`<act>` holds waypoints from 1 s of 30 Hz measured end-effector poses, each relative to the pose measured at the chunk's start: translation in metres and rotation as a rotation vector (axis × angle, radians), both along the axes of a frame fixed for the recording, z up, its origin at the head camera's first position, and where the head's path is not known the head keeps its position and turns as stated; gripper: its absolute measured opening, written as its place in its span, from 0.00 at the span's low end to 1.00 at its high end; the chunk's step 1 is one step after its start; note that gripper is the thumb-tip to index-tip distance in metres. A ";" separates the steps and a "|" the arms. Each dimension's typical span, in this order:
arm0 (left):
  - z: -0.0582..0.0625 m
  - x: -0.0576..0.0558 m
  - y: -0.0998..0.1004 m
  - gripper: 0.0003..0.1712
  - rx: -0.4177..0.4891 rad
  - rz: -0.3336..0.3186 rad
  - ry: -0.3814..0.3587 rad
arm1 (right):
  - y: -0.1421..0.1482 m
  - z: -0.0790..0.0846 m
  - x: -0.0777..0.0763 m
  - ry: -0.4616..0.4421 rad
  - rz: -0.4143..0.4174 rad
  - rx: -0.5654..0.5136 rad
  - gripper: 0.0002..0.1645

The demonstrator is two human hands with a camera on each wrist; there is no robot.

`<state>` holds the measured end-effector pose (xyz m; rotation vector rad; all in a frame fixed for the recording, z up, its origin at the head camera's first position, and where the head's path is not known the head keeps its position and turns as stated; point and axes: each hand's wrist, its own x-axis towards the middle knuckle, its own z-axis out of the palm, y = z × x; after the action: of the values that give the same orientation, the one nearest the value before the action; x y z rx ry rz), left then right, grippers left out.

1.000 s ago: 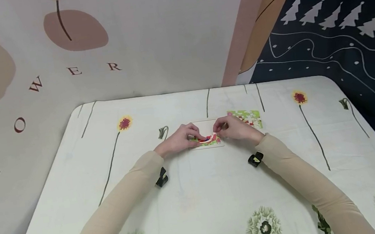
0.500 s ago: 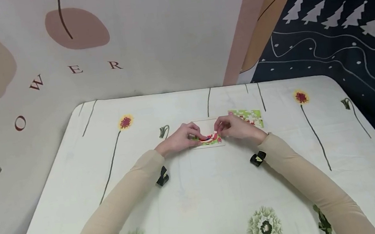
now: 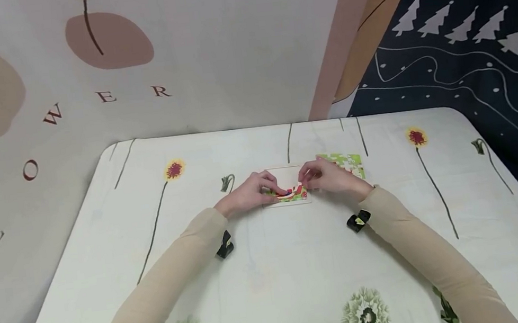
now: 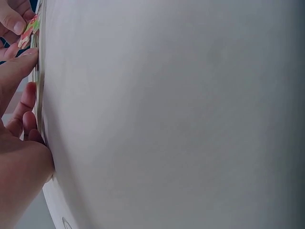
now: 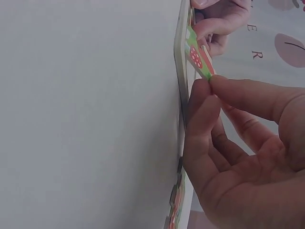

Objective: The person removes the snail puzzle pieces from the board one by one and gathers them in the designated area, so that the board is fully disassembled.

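Observation:
My right hand (image 3: 328,176) pinches a jigsaw piece (image 5: 199,56) between thumb and fingertips. The piece is green and red with a white-dotted red mushroom, and it stands tilted above the puzzle board in the right wrist view. The puzzle board (image 3: 281,173) is a thin pale rectangle, with joined colourful pieces (image 3: 287,196) along its near side. Over the board's left part lies my left hand (image 3: 249,191), its fingertips touching the joined pieces and its palm hiding that corner. Thumb and fingers of the left hand (image 4: 19,76) show along the board's edge in the left wrist view.
A second group of jigsaw pieces (image 3: 350,160), green with some red, lies behind the right hand, partly hidden by it. The flower-printed white tablecloth (image 3: 272,277) covers the table. Black wrist cameras (image 3: 358,221) hang under both sleeves.
The right hand with its piece shifts very slightly to the right relative to the board. The left hand keeps its place, and the whole view drifts a little.

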<state>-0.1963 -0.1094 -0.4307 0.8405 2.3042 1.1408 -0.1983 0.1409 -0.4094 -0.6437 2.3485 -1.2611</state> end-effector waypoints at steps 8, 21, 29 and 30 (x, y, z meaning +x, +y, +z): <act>-0.002 0.000 0.000 0.15 -0.008 -0.005 0.028 | 0.009 0.001 0.002 -0.038 -0.067 -0.007 0.11; 0.000 0.000 0.000 0.15 -0.003 -0.001 0.015 | 0.027 0.006 0.005 -0.038 -0.105 0.003 0.09; -0.001 0.000 0.000 0.16 0.013 0.000 0.008 | 0.042 0.010 0.005 -0.027 -0.124 0.011 0.09; -0.001 0.001 0.000 0.16 0.013 0.001 0.008 | 0.043 0.010 0.004 -0.025 -0.124 0.011 0.09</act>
<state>-0.1958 -0.1098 -0.4318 0.8499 2.3062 1.1563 -0.1938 0.1837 -0.3997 -0.4817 2.4051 -1.2995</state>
